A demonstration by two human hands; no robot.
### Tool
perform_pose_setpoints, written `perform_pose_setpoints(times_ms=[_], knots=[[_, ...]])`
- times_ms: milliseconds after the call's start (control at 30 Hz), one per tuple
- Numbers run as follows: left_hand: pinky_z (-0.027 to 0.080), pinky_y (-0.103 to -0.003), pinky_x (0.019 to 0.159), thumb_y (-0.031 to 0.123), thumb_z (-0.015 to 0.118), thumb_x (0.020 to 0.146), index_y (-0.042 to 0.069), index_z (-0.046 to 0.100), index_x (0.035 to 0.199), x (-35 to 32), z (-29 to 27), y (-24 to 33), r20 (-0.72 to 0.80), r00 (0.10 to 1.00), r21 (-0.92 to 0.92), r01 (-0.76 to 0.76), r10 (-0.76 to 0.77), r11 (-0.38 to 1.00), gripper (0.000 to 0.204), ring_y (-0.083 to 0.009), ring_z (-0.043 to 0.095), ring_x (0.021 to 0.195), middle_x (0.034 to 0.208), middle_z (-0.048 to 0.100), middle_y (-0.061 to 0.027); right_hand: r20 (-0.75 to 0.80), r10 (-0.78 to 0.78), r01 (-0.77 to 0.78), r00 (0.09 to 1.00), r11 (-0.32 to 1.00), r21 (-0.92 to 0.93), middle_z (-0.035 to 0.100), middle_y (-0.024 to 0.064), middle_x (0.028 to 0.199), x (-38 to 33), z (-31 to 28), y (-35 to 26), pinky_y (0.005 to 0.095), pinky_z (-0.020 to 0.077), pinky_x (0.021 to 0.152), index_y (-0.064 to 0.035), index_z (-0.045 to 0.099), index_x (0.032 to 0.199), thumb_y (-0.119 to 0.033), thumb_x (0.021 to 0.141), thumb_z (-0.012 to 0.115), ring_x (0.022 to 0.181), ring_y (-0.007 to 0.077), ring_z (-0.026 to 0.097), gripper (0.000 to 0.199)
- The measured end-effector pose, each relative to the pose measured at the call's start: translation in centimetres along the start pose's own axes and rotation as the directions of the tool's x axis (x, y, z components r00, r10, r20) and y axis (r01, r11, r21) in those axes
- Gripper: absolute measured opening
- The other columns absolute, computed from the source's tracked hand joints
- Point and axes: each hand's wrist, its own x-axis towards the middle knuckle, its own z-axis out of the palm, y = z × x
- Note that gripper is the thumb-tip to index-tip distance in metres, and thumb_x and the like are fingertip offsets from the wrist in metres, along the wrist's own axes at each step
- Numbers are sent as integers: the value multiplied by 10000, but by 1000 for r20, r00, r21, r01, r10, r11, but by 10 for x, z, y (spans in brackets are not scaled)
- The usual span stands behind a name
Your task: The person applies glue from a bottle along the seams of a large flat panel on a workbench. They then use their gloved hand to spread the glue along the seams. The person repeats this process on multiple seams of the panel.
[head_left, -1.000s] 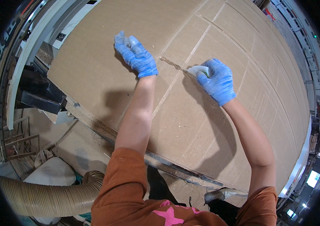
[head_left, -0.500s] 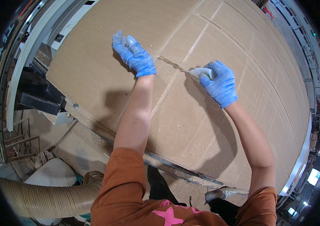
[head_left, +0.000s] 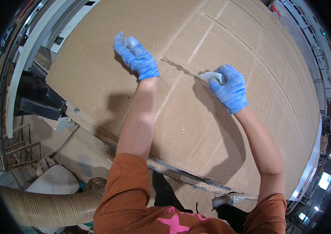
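A large brown board (head_left: 181, 140) lies in front of me, scored with pale straight lines. My right hand (head_left: 229, 89), in a blue knit glove, is closed around a small white squeeze bottle (head_left: 211, 75) with a bit of green on it. The bottle is tilted, its narrow tip pointing left, at the right end of a dark, wet-looking line (head_left: 177, 66) across the board. Left of that line is my left hand (head_left: 137, 58), gloved alike, low over the board with fingers loosely bent and apart. I see nothing in it.
A ribbed tan hose (head_left: 52, 204) curves at the lower left beside a pale sack (head_left: 54, 179). Black metal machine parts (head_left: 42, 97) and a white curved frame (head_left: 25, 66) stand along the left. Sawdust and chips are scattered on the board near its front edge.
My right hand and the bottle have shifted slightly right and nearer to me. My left hand sits a touch further left, its fingers much as before.
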Motion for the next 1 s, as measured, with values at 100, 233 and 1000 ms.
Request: perform_pose_setpoints(times_ms=[100, 233, 1000], knots=[[342, -345, 1006, 240, 482, 937, 25, 441, 1297, -1, 0, 2, 7, 999, 64, -44, 44, 997, 422, -201, 445, 1142, 1261, 467, -105, -26, 3, -3, 1000, 1000, 15, 601, 171, 755, -1, -1, 2, 408, 490, 665, -56, 657, 797, -226, 715, 676, 710, 342, 602, 190], [371, -362, 1011, 203, 474, 948, 27, 399, 1332, 1, -4, 0, 44, 999, 79, 9, -12, 997, 429, -240, 452, 1182, 1313, 426, -132, -19, 13, -12, 1000, 1000, 14, 602, 171, 758, 1, 1, -3, 406, 491, 664, -55, 657, 805, -223, 715, 676, 709, 341, 603, 191], [357, -320, 972, 207, 477, 946, 43, 464, 1280, -2, 0, -5, -4, 999, 59, -53, 53, 997, 373, -175, 455, 1073, 1235, 479, -81, -23, 12, -13, 1000, 1000, -14, 597, 172, 734, -19, -13, 12, 406, 487, 636, -54, 652, 785, -224, 721, 670, 680, 340, 599, 182]])
